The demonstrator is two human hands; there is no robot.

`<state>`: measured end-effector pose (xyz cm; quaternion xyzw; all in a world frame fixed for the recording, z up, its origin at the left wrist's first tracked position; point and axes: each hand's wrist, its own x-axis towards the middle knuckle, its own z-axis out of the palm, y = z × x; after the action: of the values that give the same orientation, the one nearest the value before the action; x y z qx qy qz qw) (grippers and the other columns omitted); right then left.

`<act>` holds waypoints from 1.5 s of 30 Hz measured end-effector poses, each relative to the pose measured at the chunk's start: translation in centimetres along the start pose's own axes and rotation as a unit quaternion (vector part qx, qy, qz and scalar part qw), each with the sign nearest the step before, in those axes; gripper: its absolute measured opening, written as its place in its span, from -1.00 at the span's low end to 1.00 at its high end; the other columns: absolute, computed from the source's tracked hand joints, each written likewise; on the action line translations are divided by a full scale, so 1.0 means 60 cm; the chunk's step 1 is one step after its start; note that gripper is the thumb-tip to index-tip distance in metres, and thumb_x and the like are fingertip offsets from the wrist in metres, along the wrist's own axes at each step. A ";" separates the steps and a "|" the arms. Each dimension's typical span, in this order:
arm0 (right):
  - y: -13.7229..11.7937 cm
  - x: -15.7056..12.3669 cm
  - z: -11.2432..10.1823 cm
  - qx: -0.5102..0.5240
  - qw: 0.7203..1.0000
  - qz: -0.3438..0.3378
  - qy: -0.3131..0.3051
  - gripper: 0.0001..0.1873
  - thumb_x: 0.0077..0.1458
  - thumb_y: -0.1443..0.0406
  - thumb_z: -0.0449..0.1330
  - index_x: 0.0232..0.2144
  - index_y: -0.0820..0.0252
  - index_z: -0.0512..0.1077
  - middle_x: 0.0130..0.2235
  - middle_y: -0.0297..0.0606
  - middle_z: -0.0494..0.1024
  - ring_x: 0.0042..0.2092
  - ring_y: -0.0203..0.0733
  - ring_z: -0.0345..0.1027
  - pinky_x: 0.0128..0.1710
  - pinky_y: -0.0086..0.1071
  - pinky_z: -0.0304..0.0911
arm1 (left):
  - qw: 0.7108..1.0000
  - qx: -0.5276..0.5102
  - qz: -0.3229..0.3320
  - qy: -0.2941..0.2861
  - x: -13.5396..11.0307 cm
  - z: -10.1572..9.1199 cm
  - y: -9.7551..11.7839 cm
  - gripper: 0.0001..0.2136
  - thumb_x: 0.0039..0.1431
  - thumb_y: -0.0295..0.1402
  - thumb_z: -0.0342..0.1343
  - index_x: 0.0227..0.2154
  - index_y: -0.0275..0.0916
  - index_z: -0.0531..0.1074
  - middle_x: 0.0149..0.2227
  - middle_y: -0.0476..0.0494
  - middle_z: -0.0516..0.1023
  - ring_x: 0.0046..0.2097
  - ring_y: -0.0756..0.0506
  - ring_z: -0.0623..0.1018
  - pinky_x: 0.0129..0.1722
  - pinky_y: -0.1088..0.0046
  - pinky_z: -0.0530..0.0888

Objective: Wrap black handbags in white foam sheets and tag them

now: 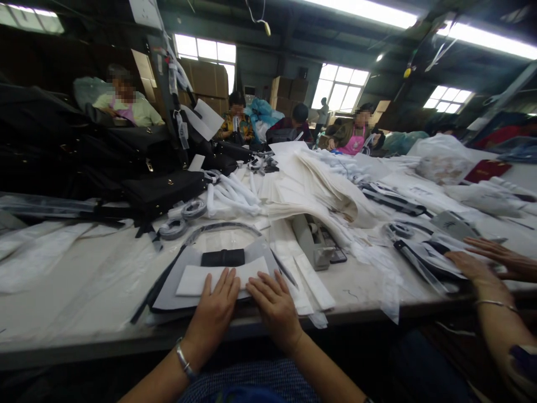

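Note:
A dark handbag [156, 284] lies flat at the table's front edge, its wrapped handle [229, 226] arching away from me. Over it is a grey-white sheet [176, 273], and on that a folded white foam sheet [193, 281]. My left hand [220, 296] rests on the white foam sheet with fingers stretched out. Beside it my right hand [272, 299] lies on the sheet's right end, fingers also extended and flat. A small black rectangular piece [222, 257] sits just beyond the white foam sheet. Neither hand grips anything.
A grey tape dispenser [312, 243] and stacked white paper sheets [319, 184] lie beyond my right hand. Black bags [163, 193] pile up at the left. At the right, a co-worker's hands [474, 266] touch another bag. Several people sit across the table.

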<state>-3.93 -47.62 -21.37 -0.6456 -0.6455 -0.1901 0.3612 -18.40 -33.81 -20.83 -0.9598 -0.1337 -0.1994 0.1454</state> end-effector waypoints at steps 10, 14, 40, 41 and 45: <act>-0.049 -0.056 -0.047 0.486 0.650 0.581 0.060 -0.23 0.03 0.06 0.37 0.24 0.12 0.29 0.24 -0.03 0.37 0.19 0.10 0.35 0.11 -0.07 0.36 | 0.998 -0.030 0.008 0.046 -0.019 0.023 -0.014 -0.46 0.33 -0.53 -0.15 0.34 -0.14 0.11 0.29 -0.29 0.30 0.29 -0.32 0.33 0.19 -0.08 0.32; -0.034 -0.022 -0.047 0.561 0.584 0.578 0.104 -0.32 0.03 0.10 0.35 0.17 0.14 0.36 0.24 -0.06 0.37 0.22 0.05 0.31 0.19 -0.02 0.25 | 0.998 -0.046 0.006 0.051 -0.017 0.017 -0.015 -0.47 0.37 -0.45 -0.13 0.36 -0.06 0.04 0.28 -0.30 0.33 0.28 -0.33 0.35 0.17 -0.09 0.34; 0.082 0.033 -0.060 0.074 0.958 0.271 -0.048 -0.69 0.17 0.37 0.24 -0.02 0.18 0.51 0.11 -0.02 0.52 0.22 0.11 0.31 0.22 0.09 0.22 | 0.977 -0.136 -0.062 0.153 -0.023 -0.012 -0.090 -0.39 0.38 -0.36 -0.03 0.40 -0.10 -0.13 0.31 -0.29 0.27 0.32 -0.28 0.28 0.27 0.02 0.33; 0.107 0.024 -0.058 -0.016 0.967 0.242 -0.073 -0.63 0.11 0.43 0.28 0.00 0.21 0.51 0.18 0.04 0.44 0.28 0.18 0.21 0.23 0.17 0.16 | 0.975 -0.142 -0.069 0.156 -0.021 -0.015 -0.091 -0.39 0.38 -0.36 -0.02 0.40 -0.10 -0.13 0.31 -0.28 0.27 0.32 -0.27 0.27 0.28 0.03 0.32; 0.166 0.011 -0.046 -0.151 0.959 0.173 -0.164 -0.76 0.05 0.42 0.37 -0.18 0.15 0.58 0.17 -0.01 0.47 0.29 0.22 0.18 0.19 0.24 0.14 | 0.970 -0.150 -0.083 0.170 -0.017 -0.021 -0.091 -0.39 0.37 -0.36 -0.01 0.40 -0.11 -0.10 0.31 -0.24 0.27 0.31 -0.26 0.29 0.29 0.06 0.31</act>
<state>6.39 -48.18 -21.26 -0.8167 -0.5382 -0.1111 0.1759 -21.44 -29.41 -18.95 -0.9083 -0.1547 -0.3886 0.0033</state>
